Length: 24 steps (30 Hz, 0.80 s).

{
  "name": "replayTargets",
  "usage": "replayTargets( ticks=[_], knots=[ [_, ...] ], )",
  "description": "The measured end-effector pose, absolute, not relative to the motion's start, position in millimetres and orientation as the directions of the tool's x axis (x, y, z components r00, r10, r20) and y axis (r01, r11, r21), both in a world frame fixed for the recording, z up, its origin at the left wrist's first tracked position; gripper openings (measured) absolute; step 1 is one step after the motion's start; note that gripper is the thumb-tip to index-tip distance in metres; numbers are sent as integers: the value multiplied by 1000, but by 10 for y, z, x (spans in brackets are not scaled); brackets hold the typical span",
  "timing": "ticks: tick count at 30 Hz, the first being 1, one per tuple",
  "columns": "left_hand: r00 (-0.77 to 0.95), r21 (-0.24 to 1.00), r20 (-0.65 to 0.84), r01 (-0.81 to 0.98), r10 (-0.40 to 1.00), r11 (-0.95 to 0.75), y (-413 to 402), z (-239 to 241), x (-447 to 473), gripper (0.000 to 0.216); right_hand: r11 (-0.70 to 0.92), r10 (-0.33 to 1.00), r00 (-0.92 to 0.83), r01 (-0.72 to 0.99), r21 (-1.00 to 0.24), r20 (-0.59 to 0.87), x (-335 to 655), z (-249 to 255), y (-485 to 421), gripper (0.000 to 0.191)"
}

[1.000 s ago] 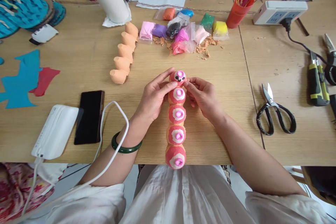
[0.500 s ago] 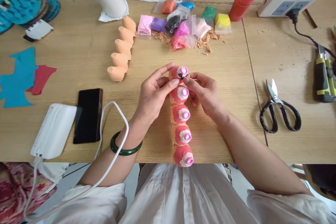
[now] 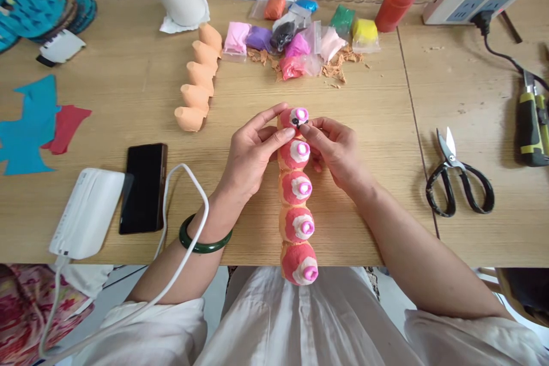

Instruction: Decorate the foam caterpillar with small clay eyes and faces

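Note:
A strip of egg carton (image 3: 288,186) runs from between my hands toward my lap, its bumps covered in coral-pink clay with white patches and pink rings. My left hand (image 3: 256,151) grips the far end from the left, thumb on the near side of the top bump and index finger along its far side. On that bump's white patch sit small black clay bits (image 3: 295,121). My right hand (image 3: 332,146) pinches thumb and forefinger at a black bit there; its other fingers curl beside the strip, partly hidden.
A bare orange carton strip (image 3: 199,77) lies ahead to the left. Bags of coloured clay (image 3: 295,46) and crumbs are beyond my hands. Black-handled scissors (image 3: 458,174) lie right, a phone (image 3: 143,189) and white power bank (image 3: 88,211) left. A white cable (image 3: 189,174) crosses my left forearm.
The near end of the strip has tipped slightly lower, toward my lap. Both hands keep nearly the same place and grip at the top bump.

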<state>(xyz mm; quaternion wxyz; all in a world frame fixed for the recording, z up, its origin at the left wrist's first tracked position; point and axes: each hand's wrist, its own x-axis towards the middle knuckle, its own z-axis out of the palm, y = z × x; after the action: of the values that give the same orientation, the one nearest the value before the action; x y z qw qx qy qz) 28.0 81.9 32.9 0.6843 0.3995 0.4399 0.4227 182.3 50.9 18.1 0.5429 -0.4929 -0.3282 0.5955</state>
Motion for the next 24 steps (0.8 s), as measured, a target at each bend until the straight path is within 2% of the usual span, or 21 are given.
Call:
replayTargets(
  ticks=[7,15,24],
  knots=[
    [259,905,-283,-245,923,347,856,303,275,46,-207,965,86,-322,-924,-246,1823,214,509,50],
    [302,945,-187,-203,935,255,894,177,229,49,-191,973,64,-315,-930,-222,1828,177,512,58],
    [308,966,-152,-154,939,207,879,169,218,50,-180,974,83,-288,-941,-212,1813,180,515,50]
  ],
)
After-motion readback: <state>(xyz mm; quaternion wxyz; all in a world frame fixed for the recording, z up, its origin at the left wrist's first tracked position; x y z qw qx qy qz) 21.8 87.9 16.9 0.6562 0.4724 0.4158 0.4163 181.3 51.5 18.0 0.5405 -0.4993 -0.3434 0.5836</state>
